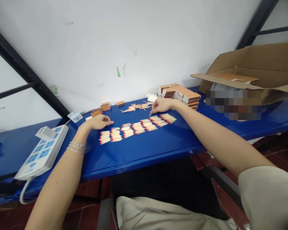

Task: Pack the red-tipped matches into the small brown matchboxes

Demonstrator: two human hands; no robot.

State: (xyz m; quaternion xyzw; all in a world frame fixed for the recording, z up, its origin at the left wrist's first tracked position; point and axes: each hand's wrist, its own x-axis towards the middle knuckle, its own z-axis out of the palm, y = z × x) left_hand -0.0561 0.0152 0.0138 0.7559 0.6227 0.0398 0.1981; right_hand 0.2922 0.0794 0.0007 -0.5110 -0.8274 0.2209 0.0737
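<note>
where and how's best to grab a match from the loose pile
I'd pinch one match by its thin wooden stick with the fingertips, from above, at the left end of the loose pile: sticks poke out there, while the middle lies heaped and crossed.

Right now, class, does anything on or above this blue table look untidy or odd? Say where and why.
The matchstick pile beside the right hand looks untidy: its sticks point in mixed directions, while the matchstick groups in front lie roughly parallel. A green mark stands out on the white wall.
</note>
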